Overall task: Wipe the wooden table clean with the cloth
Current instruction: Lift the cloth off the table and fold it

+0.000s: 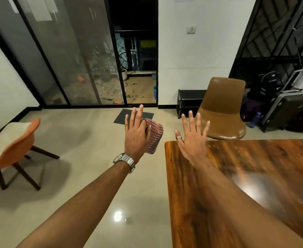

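A glossy wooden table (245,176) fills the lower right, its near-left corner at centre. My left hand (137,133), with a metal watch on the wrist, is raised over the floor just left of that corner. It holds a red-and-white checked cloth (154,136) under the palm and thumb, while the fingers point up and apart. My right hand (193,138), a ring on the thumb, hovers over the table's far-left corner with fingers spread and nothing in it.
A brown chair (222,108) stands behind the table's far edge. An orange chair (16,149) sits at the left on the tiled floor. Suitcases and bags (286,108) lie at the far right, a low black rack (188,101) by the wall, and a dark mat (147,116) before the glass sliding door.
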`<action>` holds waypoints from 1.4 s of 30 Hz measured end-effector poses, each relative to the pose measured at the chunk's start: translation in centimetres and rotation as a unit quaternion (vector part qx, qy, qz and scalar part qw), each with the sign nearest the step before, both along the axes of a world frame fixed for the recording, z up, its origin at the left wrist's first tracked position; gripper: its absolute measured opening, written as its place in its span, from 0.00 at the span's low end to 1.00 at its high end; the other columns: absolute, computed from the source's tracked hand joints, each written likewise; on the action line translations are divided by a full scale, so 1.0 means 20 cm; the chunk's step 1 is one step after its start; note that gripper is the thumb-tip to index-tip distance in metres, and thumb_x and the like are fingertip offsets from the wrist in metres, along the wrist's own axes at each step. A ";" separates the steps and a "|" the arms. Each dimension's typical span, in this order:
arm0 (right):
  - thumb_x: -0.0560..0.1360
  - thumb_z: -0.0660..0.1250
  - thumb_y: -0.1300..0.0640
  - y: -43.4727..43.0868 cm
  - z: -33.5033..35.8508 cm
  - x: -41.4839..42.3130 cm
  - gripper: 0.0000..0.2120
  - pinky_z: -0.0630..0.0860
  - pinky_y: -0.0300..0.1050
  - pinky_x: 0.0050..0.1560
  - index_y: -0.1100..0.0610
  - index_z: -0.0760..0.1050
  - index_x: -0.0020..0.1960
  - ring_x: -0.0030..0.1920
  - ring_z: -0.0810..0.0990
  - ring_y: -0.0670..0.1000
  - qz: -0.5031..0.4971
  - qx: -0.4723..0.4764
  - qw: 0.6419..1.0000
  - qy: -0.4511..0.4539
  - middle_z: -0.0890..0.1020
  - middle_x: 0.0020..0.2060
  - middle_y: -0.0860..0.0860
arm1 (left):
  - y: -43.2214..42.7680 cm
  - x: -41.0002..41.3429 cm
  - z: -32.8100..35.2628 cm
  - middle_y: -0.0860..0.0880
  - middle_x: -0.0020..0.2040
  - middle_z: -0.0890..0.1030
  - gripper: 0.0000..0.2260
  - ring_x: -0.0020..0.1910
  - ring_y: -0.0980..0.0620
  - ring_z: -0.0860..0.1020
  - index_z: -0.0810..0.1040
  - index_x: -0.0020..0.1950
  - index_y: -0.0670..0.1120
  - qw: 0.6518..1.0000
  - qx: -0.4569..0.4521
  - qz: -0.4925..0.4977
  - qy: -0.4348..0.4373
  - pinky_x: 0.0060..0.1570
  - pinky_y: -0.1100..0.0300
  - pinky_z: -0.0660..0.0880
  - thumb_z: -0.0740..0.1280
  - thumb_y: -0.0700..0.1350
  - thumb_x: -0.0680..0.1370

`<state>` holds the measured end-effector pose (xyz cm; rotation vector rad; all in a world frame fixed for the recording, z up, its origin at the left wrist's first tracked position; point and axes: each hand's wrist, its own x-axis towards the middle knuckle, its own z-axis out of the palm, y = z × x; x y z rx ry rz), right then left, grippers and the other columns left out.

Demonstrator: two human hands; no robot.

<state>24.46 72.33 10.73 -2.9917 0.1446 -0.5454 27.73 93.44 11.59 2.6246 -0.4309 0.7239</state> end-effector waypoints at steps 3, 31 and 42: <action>0.79 0.34 0.35 0.13 0.00 0.10 0.35 0.38 0.68 0.76 0.48 0.40 0.81 0.80 0.37 0.58 -0.016 -0.006 1.000 0.010 0.41 0.81 0.53 | 0.14 0.16 0.01 0.44 0.83 0.57 0.12 0.83 0.43 0.52 0.79 0.58 0.44 1.000 -0.005 -0.027 -0.004 0.81 0.41 0.47 0.59 0.49 0.84; 0.82 0.45 0.38 -0.36 0.02 2.07 0.32 0.41 0.68 0.77 0.49 0.48 0.82 0.81 0.41 0.57 -0.100 -0.011 0.995 -0.016 0.47 0.82 0.52 | -0.25 2.40 0.00 0.45 0.82 0.59 0.14 0.82 0.43 0.56 0.77 0.66 0.43 0.990 -0.058 -0.118 0.045 0.79 0.38 0.55 0.61 0.48 0.85; 0.82 0.45 0.37 -0.59 -0.06 2.50 0.31 0.40 0.68 0.77 0.49 0.52 0.81 0.81 0.44 0.57 -0.160 -0.030 0.987 0.003 0.50 0.82 0.53 | -0.50 3.00 -0.12 0.47 0.83 0.56 0.14 0.82 0.44 0.54 0.78 0.64 0.44 0.975 -0.090 -0.180 0.096 0.79 0.38 0.58 0.62 0.50 0.84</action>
